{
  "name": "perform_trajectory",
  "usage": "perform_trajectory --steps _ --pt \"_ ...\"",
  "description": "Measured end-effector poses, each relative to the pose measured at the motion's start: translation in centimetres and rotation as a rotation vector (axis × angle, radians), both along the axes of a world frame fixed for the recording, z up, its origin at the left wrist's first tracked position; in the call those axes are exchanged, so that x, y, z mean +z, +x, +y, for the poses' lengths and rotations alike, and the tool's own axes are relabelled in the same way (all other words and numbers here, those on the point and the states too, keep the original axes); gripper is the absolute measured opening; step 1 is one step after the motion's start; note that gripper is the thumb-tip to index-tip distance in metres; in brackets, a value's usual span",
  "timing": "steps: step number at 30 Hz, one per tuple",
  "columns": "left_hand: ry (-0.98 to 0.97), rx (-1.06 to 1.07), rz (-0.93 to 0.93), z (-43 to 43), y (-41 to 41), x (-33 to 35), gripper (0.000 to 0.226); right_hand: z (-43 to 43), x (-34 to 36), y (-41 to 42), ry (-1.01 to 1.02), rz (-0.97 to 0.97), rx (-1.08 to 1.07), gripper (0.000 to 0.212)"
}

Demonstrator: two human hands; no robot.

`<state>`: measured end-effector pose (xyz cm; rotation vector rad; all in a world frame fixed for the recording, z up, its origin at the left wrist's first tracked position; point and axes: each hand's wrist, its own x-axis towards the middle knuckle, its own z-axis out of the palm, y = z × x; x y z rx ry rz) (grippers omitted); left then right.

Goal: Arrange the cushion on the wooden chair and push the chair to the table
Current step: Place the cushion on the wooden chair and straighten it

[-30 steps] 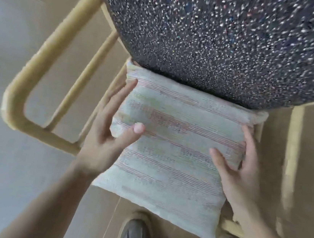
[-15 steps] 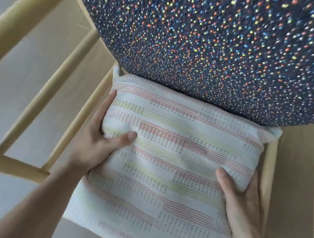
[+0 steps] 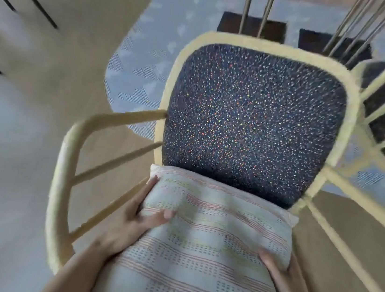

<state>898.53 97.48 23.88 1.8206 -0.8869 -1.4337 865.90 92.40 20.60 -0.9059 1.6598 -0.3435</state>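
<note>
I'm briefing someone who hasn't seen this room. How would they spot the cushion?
Find the wooden chair with the dark speckled backrest. The cushion leans against its lower edge, gripped by the left hand and right hand: the only pale fabric, banded with thin pink and yellow stripes.

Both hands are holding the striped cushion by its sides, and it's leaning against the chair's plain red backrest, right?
Not quite. In the head view the left hand and right hand do hold the striped cushion by its sides against the backrest, but that backrest is dark navy with multicoloured speckles, not plain red.
</note>
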Motion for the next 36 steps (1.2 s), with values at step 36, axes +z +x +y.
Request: perform_trajectory --steps 36 --pt "-0.105 -0.099 -0.208 -44.7 1.5 21.0 0.040 -44.4 21.7 2.8 -0.295 -0.004 0.255 0.068"
